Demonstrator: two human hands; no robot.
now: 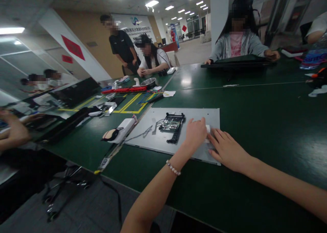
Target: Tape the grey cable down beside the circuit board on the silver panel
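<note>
A flat grey metal panel [158, 142] lies on the green table, with a green circuit board [170, 124] in a black plastic frame on it. Grey cables run from the board to the left. Near the panel's right edge my left hand [195, 134] is closed, its fingers bent and pressed down beside a small white piece [207, 128]. What is in those fingers, if anything, is hidden. Close by on the right, my right hand [230, 149] rests low at the panel's edge, fingers stretched and apart, the fingertips near the white piece.
Left of the panel lies a white box-shaped thing [125, 129] with a round beige-and-black item [111, 135]. Farther back are a metal bowl [148, 82], red strips and loose wires. Across the table a person holds a dark flat panel [235, 61]; other people sit around.
</note>
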